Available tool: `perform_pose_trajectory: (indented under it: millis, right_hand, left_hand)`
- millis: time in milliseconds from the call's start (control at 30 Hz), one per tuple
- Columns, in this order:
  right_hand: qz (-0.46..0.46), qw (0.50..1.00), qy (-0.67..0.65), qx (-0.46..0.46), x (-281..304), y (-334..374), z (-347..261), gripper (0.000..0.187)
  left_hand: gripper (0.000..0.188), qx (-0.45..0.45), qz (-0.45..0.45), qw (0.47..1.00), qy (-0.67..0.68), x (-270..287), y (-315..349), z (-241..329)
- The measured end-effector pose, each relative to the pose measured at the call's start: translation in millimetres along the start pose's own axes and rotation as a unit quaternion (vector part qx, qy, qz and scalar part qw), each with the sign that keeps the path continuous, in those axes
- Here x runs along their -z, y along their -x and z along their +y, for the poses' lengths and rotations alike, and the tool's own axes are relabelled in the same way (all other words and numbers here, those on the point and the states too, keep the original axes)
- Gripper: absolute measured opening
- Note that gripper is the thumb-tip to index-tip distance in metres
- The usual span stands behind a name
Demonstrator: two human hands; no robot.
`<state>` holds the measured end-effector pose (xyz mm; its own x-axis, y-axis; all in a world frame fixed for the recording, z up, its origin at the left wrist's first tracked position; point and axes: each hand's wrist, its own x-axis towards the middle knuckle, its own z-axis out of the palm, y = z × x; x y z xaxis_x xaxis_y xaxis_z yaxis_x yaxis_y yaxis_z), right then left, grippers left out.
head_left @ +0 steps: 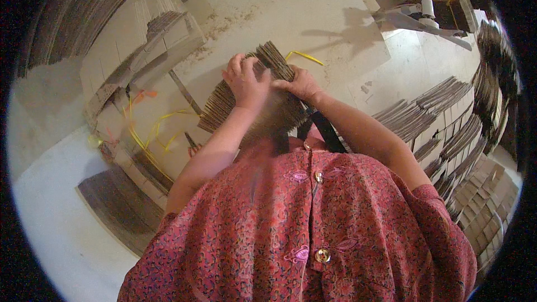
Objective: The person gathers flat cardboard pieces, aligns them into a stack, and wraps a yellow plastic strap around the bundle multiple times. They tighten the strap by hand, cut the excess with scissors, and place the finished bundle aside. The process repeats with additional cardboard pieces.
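Observation:
A thick stack of brown corrugated cardboard pieces [219, 107] sits before my body, edges facing up. My left hand [246, 83] lies over the stack with bent fingers, its fingertips curled against a raised bundle of cardboard pieces [272, 57]. On the other side of that bundle, my right hand [302, 85] grips its near right end, thumb pointing left across it. Between my hands the bundle stands out at an angle from the rest. My forearms and the red patterned shirt hide the stack's near part.
Yellow strapping [137, 134] lies loose at the left, and a short yellow strip [307, 57] beyond my hands. Cardboard stacks [120, 201] stand at the left, with more cardboard stacks [414, 114] at the right. A fan [428, 19] is at the far right. Dusty scraps mark the floor.

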<state>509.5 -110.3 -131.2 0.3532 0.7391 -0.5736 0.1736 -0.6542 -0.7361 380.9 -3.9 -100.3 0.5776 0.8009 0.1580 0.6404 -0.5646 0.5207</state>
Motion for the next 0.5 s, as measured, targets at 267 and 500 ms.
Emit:
perform_pose_trajectory:
  millis: [267,500]
  right_hand:
    - [-0.004,1.000,0.005,-0.003,-1,-2,5,0.074]
    - [-0.003,1.000,0.009,-0.001,1,1,-1,0.072]
  left_hand:
    - [0.029,-0.085,-0.042,0.991,-0.091,-4,2,0]
    - [0.024,-0.067,-0.018,0.996,-0.058,-3,-3,1]
